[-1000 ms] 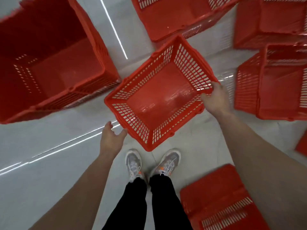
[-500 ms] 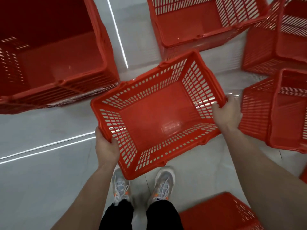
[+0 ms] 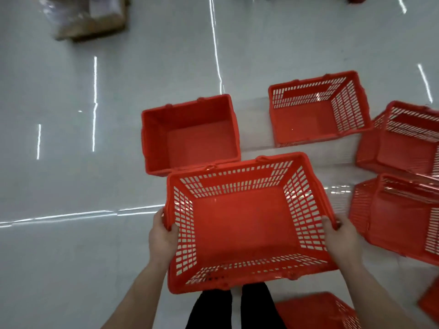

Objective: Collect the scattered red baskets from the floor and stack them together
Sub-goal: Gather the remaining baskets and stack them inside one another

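Note:
I hold a red slotted basket [image 3: 244,222] level and open side up in front of me, above my legs. My left hand [image 3: 162,236] grips its left rim and my right hand [image 3: 341,236] grips its right rim. Just beyond it on the floor stands a stack of red baskets [image 3: 190,134], whose walls look solid from above. Further right, a single basket [image 3: 316,115] stands upright. Two more baskets [image 3: 401,141] [image 3: 399,214] lie at the right edge, the nearer one tipped on its side.
Another red basket [image 3: 316,312] lies bottom up behind my right leg, and a corner of one more [image 3: 431,302] shows at the far right. A brown cardboard box [image 3: 90,17] sits far off at the top left. The glossy pale floor [image 3: 71,162] stretches out to the left.
The held basket has been lifted and turned square to me, gripped by both hands on its sides. The view has risen, so the floor baskets look smaller and farther away.

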`<state>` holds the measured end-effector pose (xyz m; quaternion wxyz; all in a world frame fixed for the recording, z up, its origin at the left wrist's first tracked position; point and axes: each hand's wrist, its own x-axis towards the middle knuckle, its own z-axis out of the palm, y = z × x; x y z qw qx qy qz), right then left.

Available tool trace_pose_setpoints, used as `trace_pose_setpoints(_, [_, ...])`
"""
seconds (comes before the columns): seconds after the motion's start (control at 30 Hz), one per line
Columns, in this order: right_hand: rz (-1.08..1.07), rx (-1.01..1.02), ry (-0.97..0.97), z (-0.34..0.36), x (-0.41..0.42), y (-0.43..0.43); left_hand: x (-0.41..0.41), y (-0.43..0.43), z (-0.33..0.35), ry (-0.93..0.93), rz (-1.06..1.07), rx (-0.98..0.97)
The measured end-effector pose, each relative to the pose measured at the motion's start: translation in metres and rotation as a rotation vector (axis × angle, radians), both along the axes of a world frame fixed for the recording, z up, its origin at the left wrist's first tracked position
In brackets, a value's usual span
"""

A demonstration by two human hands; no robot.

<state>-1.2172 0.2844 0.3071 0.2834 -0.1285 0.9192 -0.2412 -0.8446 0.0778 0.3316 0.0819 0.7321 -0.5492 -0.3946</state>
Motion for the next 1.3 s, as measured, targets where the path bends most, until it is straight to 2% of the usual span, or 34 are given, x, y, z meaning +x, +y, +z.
trace_pose_setpoints(0.17, [0.011, -0.051, -0.020, 0.071, 0.026, -0.081, 0.035, -0.053, 0.080, 0.005, 0.111, -0.090])
trace_pose_setpoints(0.33, [0.050, -0.112, -0.063, 0.089, 0.041, -0.181, 0.056, -0.138, 0.095, 0.048, 0.240, -0.160])
trace_pose_setpoints(0.53, [0.002, -0.125, 0.029, 0.066, 0.055, -0.294, 0.061, -0.253, 0.062, 0.107, 0.222, -0.165])
trace_pose_setpoints(0.73, [-0.015, -0.120, 0.069, 0.001, 0.059, -0.366, 0.056, -0.330, -0.006, 0.108, 0.202, -0.110])
trace_pose_setpoints(0.87, [-0.034, -0.061, 0.107, -0.038, 0.054, -0.394, 0.053, -0.356, -0.048, 0.137, 0.193, -0.120])
trace_pose_setpoints(1.03, [0.020, -0.038, 0.123, -0.054, 0.027, -0.434, 0.040, -0.389, -0.067, 0.194, 0.237, -0.116])
trace_pose_setpoints(1.2, [-0.059, -0.111, 0.133, -0.064, 0.032, -0.425, 0.037, -0.388, -0.079, 0.234, 0.245, -0.113])
trace_pose_setpoints(1.3, [-0.072, -0.110, 0.060, -0.081, 0.039, -0.418, 0.033, -0.389, -0.097, 0.196, 0.218, -0.058])
